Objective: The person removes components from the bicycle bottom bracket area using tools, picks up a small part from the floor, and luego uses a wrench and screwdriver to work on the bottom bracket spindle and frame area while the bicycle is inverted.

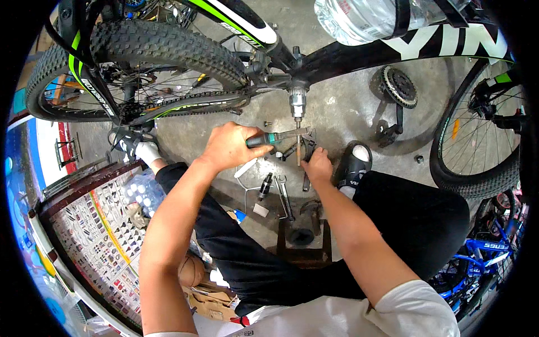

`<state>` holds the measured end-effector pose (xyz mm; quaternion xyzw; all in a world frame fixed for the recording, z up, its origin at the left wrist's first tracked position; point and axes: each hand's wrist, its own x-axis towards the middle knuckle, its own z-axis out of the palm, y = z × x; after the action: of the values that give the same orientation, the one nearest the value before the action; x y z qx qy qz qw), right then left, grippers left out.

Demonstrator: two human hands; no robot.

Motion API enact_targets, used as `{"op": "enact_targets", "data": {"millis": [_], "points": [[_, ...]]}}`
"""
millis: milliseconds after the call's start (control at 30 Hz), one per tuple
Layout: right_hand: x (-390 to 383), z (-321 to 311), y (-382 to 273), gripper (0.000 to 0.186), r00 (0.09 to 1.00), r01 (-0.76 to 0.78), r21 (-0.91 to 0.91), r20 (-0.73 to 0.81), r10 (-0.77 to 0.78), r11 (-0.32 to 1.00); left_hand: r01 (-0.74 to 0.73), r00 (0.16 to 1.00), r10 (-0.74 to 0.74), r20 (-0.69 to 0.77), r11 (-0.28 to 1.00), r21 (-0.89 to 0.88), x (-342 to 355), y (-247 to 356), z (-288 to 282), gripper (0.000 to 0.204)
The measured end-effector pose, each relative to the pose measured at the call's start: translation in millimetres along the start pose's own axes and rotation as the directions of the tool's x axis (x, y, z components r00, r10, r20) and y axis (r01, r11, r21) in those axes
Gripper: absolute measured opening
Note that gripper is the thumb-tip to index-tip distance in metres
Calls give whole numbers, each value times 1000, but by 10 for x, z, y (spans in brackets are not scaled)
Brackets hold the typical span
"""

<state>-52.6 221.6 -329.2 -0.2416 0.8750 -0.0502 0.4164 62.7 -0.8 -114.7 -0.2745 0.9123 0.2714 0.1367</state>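
Note:
My left hand [230,145] grips a hand tool [261,140] with a black and teal handle; its metal end crosses a slender rod [299,154] below a silver fitting [297,102] at the bike frame's [337,59] bottom bracket. My right hand [319,165] is closed at the rod's lower end, beside a dark wrench-like tool [306,182]; exactly what it grips is unclear. Beneath lie combination wrenches [285,199], a black cylindrical tool [265,185] and a white-handled tool [247,168].
A knobby wheel [163,39] is upper left, another wheel [488,174] right. A crankset [401,87] lies on the floor [353,123]. A water jug [359,17] is strapped to the frame. A parts display board [90,236] is left, blue bikes [477,247] lower right.

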Motion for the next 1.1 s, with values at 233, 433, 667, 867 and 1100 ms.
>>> {"op": "enact_targets", "data": {"millis": [233,433,667,867,1100], "points": [[211,-293,10,53,999,18,-70,48,-15,997,76,993,-94,73,972,221,-86,144,-286,31],[881,-1214,82,39,993,78,237,-100,-56,968,120,982,-143,121,976,184,-69,154,-248,35],[1033,-2847,-560,45,441,809,-387,-98,-892,442,100,986,-122,118,980,174,-87,154,-253,38],[1049,-3213,-761,46,311,795,-531,-59,-948,294,104,983,-123,134,984,143,-60,114,-235,39],[1035,-3522,-1195,43,285,872,-389,-87,-954,296,40,996,-51,74,989,142,-76,44,-158,35]]}}
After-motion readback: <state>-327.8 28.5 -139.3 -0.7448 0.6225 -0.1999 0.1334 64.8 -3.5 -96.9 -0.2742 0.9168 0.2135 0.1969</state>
